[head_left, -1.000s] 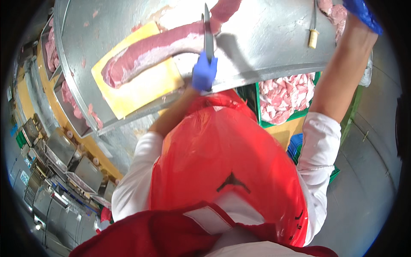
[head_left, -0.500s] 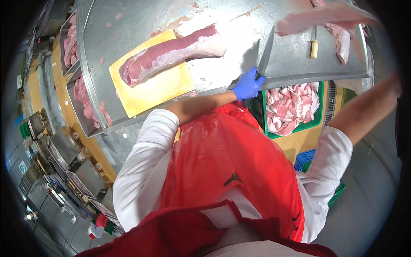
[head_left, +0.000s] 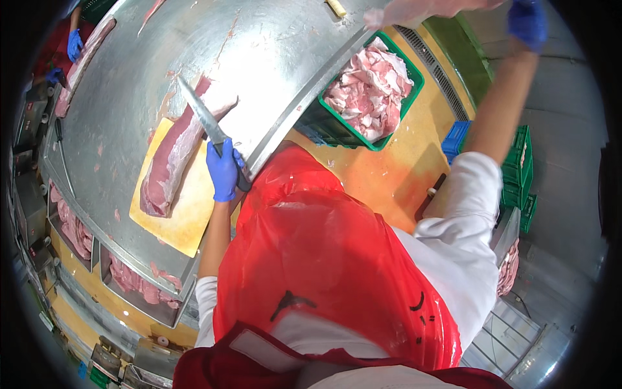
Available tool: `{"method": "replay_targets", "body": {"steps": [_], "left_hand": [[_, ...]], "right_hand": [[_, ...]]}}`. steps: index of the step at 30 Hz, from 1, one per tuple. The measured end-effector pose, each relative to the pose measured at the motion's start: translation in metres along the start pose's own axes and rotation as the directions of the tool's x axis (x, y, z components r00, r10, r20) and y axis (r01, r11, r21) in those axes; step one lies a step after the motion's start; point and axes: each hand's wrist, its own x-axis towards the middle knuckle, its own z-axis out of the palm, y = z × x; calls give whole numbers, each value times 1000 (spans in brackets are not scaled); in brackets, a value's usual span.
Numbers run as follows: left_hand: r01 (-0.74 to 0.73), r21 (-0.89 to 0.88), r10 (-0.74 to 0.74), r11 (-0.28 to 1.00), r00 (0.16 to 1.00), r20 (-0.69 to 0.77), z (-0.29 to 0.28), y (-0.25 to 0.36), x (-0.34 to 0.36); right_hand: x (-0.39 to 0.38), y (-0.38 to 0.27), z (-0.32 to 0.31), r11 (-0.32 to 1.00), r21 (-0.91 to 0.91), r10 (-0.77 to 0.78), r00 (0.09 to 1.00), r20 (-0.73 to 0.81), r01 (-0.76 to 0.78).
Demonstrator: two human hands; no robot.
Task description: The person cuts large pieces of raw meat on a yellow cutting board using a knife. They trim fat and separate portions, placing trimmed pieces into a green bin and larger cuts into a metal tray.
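My left hand (head_left: 223,170), in a blue glove, is closed round the dark handle of a long knife (head_left: 202,113). Its blade points up and away over the steel table. Beside it a long piece of pork loin (head_left: 172,155) lies on a yellow cutting board (head_left: 184,227), part of it past the board's far edge. Far out at the upper right, my right hand (head_left: 527,24) is gloved in blue and blurred by motion. A long pale strip of meat (head_left: 431,10) reaches leftward through the air from it, and the fingers' grip is partly cut off by the frame.
A green crate (head_left: 418,81) of meat trimmings stands by the table edge. Steel trays of meat (head_left: 139,279) line the near left. Another person's gloved hand (head_left: 74,45) is near a long meat piece (head_left: 84,65) at the far left. Green crates (head_left: 518,168) stand right.
My view has turned right, so table and board now sit further left. My left hand has brought the knife beside the loin. My right hand has come into view with the meat strip.
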Motion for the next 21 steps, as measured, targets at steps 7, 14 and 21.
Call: {"method": "replay_targets", "body": {"steps": [7, 14, 21], "left_hand": [[86, -84, -90, 993, 994, -54, -61, -29, -62], [8, 127, 22, 992, 973, -232, -129, -39, -90], [29, 318, 74, 948, 948, -309, -143, 7, -84]], "right_hand": [[-476, -163, -208, 824, -220, -33, -432, 901, -522], [-414, -366, -314, 292, 39, -622, -159, 766, -956], [-275, -456, -273, 7, 92, -687, 62, 724, -996]]}}
